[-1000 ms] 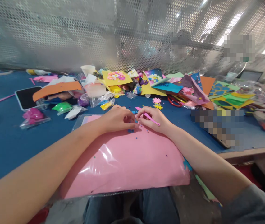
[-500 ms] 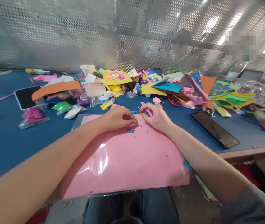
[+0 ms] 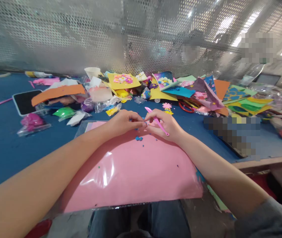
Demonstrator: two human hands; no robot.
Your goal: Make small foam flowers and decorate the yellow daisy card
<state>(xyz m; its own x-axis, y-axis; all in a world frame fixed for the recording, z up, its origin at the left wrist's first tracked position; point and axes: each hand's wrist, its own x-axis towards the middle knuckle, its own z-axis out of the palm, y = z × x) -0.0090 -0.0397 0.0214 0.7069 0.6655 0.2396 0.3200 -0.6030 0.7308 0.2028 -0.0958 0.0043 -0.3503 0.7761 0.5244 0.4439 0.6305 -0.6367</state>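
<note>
My left fingers pinched almost shut, hold unclear; my right fingers gripped a pink plastic tool at 12 o'clock, above a pink sheet; a steady pinch suited such fine work.

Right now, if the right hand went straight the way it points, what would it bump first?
The right hand, holding a pink plastic tool, points toward the left hand. It would probably meet the left fingertips first, though depth is hard to judge from this view.
</note>
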